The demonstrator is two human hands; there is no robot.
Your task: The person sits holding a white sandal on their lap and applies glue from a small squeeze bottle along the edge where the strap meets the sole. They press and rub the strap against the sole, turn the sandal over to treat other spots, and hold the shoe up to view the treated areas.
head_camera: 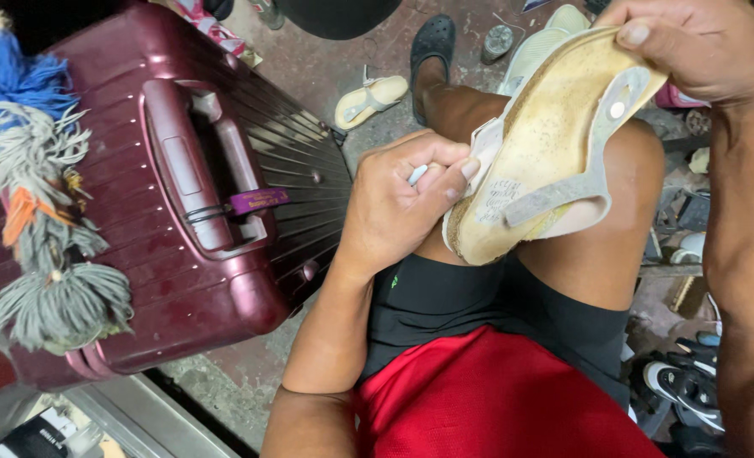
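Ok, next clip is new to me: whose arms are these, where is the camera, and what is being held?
One camera, worn on a person's head, looks down over their lap. The right hand holds up a worn, pale, cork-soled sandal by its toe end. The left hand presses against the heel end, with a small white tool in its grip, mostly hidden. Beside the left arm lies a maroon hard-shell suitcase with blue and grey yarn tassels. Loose shoes litter the concrete floor.

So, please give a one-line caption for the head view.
Left hand writes with a pen on a sandal that the right hand steadies, beside a maroon suitcase.
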